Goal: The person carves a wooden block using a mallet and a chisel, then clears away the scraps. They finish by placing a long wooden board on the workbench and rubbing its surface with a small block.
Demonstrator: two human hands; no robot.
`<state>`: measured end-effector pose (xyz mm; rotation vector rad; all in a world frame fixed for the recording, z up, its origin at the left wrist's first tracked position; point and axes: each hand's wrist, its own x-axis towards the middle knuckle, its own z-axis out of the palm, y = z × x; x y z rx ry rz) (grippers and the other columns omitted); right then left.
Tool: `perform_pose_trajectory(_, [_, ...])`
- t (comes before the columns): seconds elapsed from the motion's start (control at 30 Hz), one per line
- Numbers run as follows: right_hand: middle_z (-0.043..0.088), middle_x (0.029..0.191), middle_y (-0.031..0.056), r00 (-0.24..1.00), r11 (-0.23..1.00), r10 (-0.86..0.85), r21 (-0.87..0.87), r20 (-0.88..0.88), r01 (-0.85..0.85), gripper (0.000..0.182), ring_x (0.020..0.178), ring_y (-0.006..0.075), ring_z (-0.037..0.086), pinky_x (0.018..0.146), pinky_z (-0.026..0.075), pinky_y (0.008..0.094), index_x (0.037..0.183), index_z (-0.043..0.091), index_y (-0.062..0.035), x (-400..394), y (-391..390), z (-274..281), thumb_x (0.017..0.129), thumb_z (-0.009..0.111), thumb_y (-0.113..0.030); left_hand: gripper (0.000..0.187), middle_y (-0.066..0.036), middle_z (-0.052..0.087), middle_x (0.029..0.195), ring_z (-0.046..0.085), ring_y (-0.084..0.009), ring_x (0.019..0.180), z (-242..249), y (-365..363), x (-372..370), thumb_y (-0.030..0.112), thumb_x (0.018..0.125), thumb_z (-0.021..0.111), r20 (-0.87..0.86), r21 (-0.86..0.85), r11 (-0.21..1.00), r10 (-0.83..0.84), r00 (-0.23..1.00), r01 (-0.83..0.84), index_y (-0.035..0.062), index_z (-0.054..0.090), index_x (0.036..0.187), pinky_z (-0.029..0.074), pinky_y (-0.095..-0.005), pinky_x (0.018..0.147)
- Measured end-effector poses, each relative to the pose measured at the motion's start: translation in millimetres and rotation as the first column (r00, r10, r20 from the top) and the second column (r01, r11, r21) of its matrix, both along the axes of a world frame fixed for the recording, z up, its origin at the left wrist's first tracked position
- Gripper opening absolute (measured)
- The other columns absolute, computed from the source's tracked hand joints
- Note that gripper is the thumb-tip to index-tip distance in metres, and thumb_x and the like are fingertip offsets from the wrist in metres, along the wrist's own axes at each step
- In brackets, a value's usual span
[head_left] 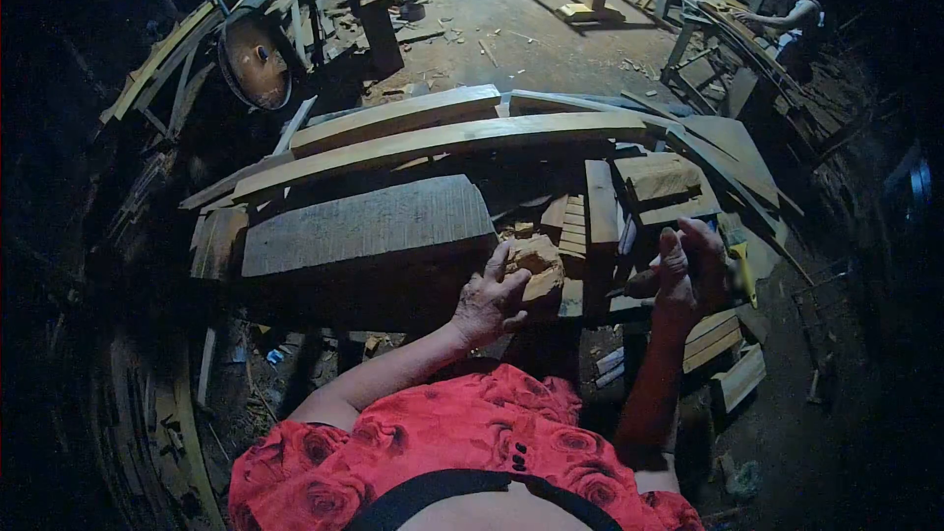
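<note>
My left hand point(489, 303) rests on a small, roughly carved wood block point(539, 265), with its fingers curved against the near left side. The block has an uneven, hollowed face. To the right, my right hand point(683, 270) is raised and closed around a slim pointed tool point(637, 285). The tip points left toward the block, apart from it; dim light hides the tool's exact kind. A second carved wood block point(664, 177) lies beyond my right hand. Beside the left hand is a large sawn timber point(369, 226).
Long curved planks point(442, 143) run across the far side of the bench. A yellow-handled brush point(744, 270) lies at the right, with wood offcuts point(713, 339) below. A round metal pan point(256, 59) stands far left. Two other people sit farther off, one point(796, 20) at right.
</note>
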<state>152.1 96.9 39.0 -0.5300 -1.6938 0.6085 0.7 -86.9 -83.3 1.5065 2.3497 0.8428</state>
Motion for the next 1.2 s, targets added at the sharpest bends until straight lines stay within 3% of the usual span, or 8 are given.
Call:
perform_pose_trajectory(0.33, [0.057, 0.083, 0.0024, 0.990, 0.991, -0.046, 0.130, 0.133, 0.028, 0.022, 0.057, 0.0058, 0.049, 0.052, 0.042, 0.0202, 0.099, 0.061, -0.0035, -4, -14, 4, 0.082, 0.069, -0.015, 0.052, -0.021, 0.038, 0.133, 0.051, -0.0362, 0.106, 3, -12, -15, 0.026, 0.066, 0.076, -0.004, 0.388, 0.920, -0.062, 0.998, 0.058, 0.0129, 0.058, 0.113, 0.045, -0.0413, 0.089])
perform_pose_trajectory(0.43, [0.056, 0.086, 0.0024, 0.997, 0.999, 0.026, 0.019, 0.075, -0.027, 0.019, 0.060, 0.0057, 0.048, 0.054, 0.041, 0.0205, 0.099, 0.061, -0.0036, -7, -13, -2, 0.083, 0.067, -0.013, 0.056, -0.018, 0.048, 0.126, 0.052, -0.0283, 0.110, 41, -46, -13, 0.026, 0.069, 0.075, 0.484, 0.363, 0.928, -0.107, 0.868, -0.088, 0.0065, 0.056, 0.118, 0.043, -0.0367, 0.092])
perform_pose_trajectory(0.53, [0.057, 0.087, 0.0022, 0.995, 0.998, 0.003, 0.065, 0.097, -0.010, 0.018, 0.063, 0.0057, 0.048, 0.053, 0.040, 0.0208, 0.100, 0.061, -0.0036, 2, 13, -22, 0.084, 0.065, -0.011, 0.057, -0.012, 0.059, 0.115, 0.058, -0.0238, 0.101, 57, -108, -33, 0.015, 0.070, 0.072, 0.984, 0.172, 0.881, -0.139, 0.108, -0.441, 0.0005, 0.053, 0.122, 0.044, -0.0328, 0.092])
perform_pose_trajectory(0.6, [0.057, 0.088, 0.0021, 0.995, 0.999, -0.005, 0.050, 0.101, 0.000, 0.017, 0.065, 0.0057, 0.048, 0.053, 0.040, 0.0210, 0.101, 0.061, -0.0036, -4, -4, -2, 0.085, 0.064, -0.009, 0.055, -0.014, 0.059, 0.114, 0.058, -0.0225, 0.097, 38, -159, -45, 0.021, 0.073, 0.067, 0.942, 0.314, 0.811, -0.331, 0.055, -0.494, -0.0002, 0.052, 0.122, 0.047, -0.0339, 0.087])
perform_pose_trajectory(0.7, [0.058, 0.082, 0.0011, 0.999, 0.997, -0.005, -0.078, 0.036, 0.007, 0.016, 0.060, 0.0047, 0.047, 0.050, 0.037, 0.0197, 0.100, 0.062, -0.0045, -10, -10, 9, 0.085, 0.064, -0.008, 0.064, -0.017, 0.057, 0.107, 0.055, -0.0348, 0.091, 35, -245, -56, 0.048, 0.075, 0.056, 0.797, 0.221, 0.401, -0.600, -0.072, -0.889, 0.0060, 0.050, 0.123, 0.048, -0.0435, 0.072])
perform_pose_trajectory(0.77, [0.058, 0.080, 0.0007, 0.998, 0.981, 0.057, -0.183, -0.004, -0.057, 0.016, 0.059, 0.0043, 0.047, 0.049, 0.037, 0.0191, 0.100, 0.062, -0.0048, -10, -6, 9, 0.085, 0.064, -0.009, 0.068, -0.017, 0.051, 0.113, 0.051, -0.0385, 0.094, 39, -294, -66, 0.052, 0.075, 0.055, 0.804, 0.113, -0.040, -0.584, 0.115, -0.993, 0.0091, 0.047, 0.126, 0.045, -0.0445, 0.067])
perform_pose_trajectory(0.93, [0.058, 0.078, 0.0006, 0.996, 0.995, 0.012, -0.097, 0.094, -0.003, 0.019, 0.059, 0.0042, 0.048, 0.049, 0.037, 0.0188, 0.100, 0.062, -0.0044, -16, 13, 0, 0.084, 0.066, -0.014, 0.071, -0.014, 0.046, 0.120, 0.046, -0.0354, 0.101, 30, -385, -83, 0.047, 0.070, 0.064, 0.636, 0.306, -0.395, -0.592, 0.495, -0.866, 0.0104, 0.044, 0.127, 0.044, -0.0447, 0.074])
perform_pose_trajectory(1.2, [0.056, 0.073, -0.0015, 0.997, 0.977, 0.025, -0.212, 0.074, -0.009, 0.023, 0.055, 0.0044, 0.047, 0.049, 0.039, 0.0201, 0.101, 0.062, -0.0055, -22, 3, -5, 0.083, 0.069, -0.016, 0.067, -0.015, 0.052, 0.115, 0.051, -0.0390, 0.095, 49, -269, -82, 0.050, 0.075, 0.061, 0.756, 0.327, 0.124, -0.630, 0.181, -0.937, 0.0123, 0.046, 0.128, 0.047, -0.0463, 0.072])
